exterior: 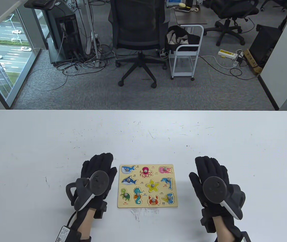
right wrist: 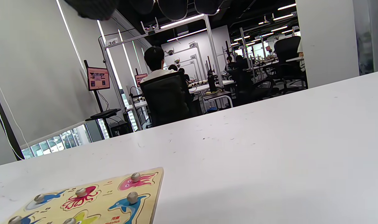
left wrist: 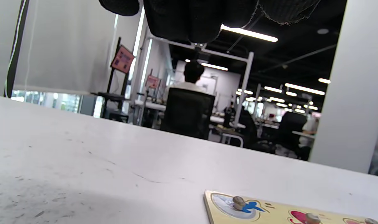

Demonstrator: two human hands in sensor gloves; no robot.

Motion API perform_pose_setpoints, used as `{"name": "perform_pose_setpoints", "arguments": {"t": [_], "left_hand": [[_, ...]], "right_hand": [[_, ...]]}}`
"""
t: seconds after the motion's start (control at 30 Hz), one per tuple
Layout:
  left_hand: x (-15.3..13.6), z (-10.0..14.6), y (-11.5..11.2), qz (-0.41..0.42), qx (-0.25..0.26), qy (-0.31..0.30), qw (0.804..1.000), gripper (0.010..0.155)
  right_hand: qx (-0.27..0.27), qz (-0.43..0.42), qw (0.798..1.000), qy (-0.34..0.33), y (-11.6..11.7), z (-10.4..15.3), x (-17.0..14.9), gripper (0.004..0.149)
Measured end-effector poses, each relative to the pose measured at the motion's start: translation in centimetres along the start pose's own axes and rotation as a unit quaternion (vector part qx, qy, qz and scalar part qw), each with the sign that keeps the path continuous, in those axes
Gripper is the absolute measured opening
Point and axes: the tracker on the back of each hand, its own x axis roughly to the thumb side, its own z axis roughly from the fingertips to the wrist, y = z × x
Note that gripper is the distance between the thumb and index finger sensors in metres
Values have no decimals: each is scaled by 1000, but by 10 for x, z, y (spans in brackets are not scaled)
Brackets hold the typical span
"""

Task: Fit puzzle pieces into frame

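Note:
A wooden puzzle frame (exterior: pixel 175 187) lies flat near the table's front edge, with several sea-animal pieces seated in it, each with a small peg: a yellow starfish (exterior: pixel 153 185), a red octopus (exterior: pixel 146 171), a blue dolphin (exterior: pixel 167 182). My left hand (exterior: pixel 100 166) rests palm down just left of the frame, fingers straight, holding nothing. My right hand (exterior: pixel 207 167) lies flat a little to the right of the frame, also holding nothing. In the left wrist view the frame's corner (left wrist: pixel 209 199) shows at the bottom; in the right wrist view the frame (right wrist: pixel 156 183) sits at lower left.
The white table (exterior: pixel 143 141) stretches wide around the frame. Beyond its far edge stand an office chair (exterior: pixel 137 30) and a white cart (exterior: pixel 186 55) on the carpet.

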Motion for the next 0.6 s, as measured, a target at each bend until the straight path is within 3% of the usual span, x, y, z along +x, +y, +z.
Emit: {"name": "perform_pose_setpoints", "arguments": {"t": [0.17, 0.6], "left_hand": [[-8, -1, -3, -28, 5, 3, 1000, 72], [-15, 2, 7, -41, 30, 13, 999, 71]], "right_hand": [[17, 9, 1000, 17, 7, -4, -3, 68], [10, 37, 999, -3, 7, -1, 9, 68]]}}
